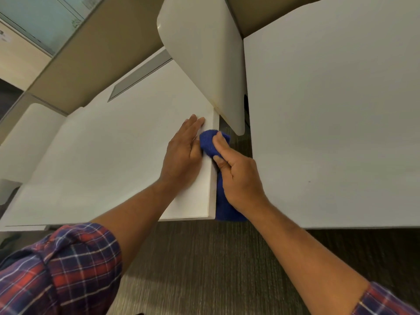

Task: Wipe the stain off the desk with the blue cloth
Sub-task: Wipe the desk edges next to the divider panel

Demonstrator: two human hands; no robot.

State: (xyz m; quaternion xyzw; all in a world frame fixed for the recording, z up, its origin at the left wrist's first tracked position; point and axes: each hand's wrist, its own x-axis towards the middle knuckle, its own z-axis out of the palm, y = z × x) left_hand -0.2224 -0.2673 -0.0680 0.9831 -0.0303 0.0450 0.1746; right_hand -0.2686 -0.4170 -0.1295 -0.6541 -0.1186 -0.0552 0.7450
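A white desk (pixel 109 155) fills the left half of the head view. My left hand (pixel 183 153) lies flat, palm down, near the desk's right edge, fingers together and pointing away from me. My right hand (pixel 236 176) is closed around the blue cloth (pixel 211 144). The bunched top of the cloth presses on the desk's right edge beside my left fingers. The rest of the cloth hangs down past the edge under my wrist. No stain is visible on the desk.
A white divider panel (pixel 202 55) rises from the desk's far right corner. A second white desk (pixel 336 114) stands to the right across a narrow gap over dark carpet (pixel 204 264). A grey cable slot (pixel 138 76) sits at the back, tan partitions behind.
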